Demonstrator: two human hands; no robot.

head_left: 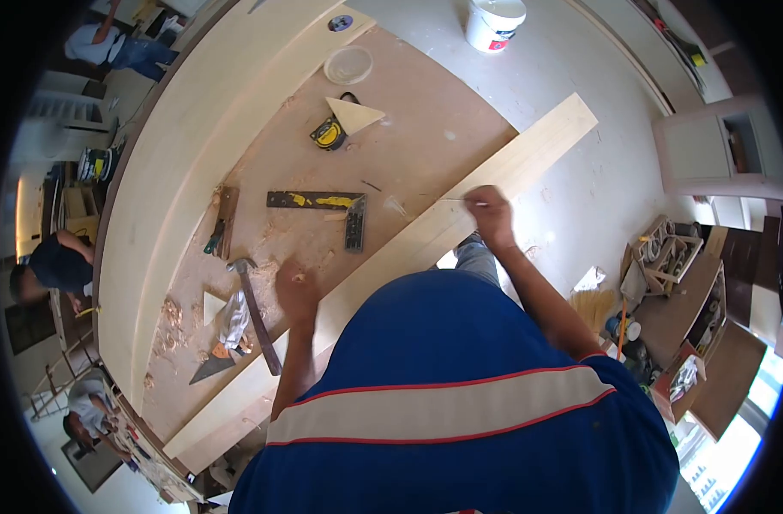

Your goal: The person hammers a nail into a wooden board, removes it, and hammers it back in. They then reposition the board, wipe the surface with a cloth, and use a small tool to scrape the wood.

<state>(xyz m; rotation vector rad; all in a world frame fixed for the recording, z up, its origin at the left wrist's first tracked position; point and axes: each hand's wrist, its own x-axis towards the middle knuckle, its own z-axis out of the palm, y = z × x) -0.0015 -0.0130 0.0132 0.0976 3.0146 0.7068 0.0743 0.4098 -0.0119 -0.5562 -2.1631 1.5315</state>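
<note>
A: Where do we find the long board?
B: It lies diagonally from lower left to upper right of the frame, along the near edge of the tabletop. The blue shirt and left forearm conceal part of its middle.

A: How do we rate its handling?
B: We judge it stiff, moderately light and fairly smooth. We recommend holding both long edges, astride the midpoint, since the length would tip an end hold.

A: State of each grip?
B: The left grip, left of centre, is curled and blurred; we cannot tell whether it holds anything. The right grip, right of centre, appears closed on a slim item, too fine for us to identify.

A: Farther out?
B: A wood triangle partly covers the tape measure, upper centre. The pale panel is cut off at the upper frame edge.
</note>
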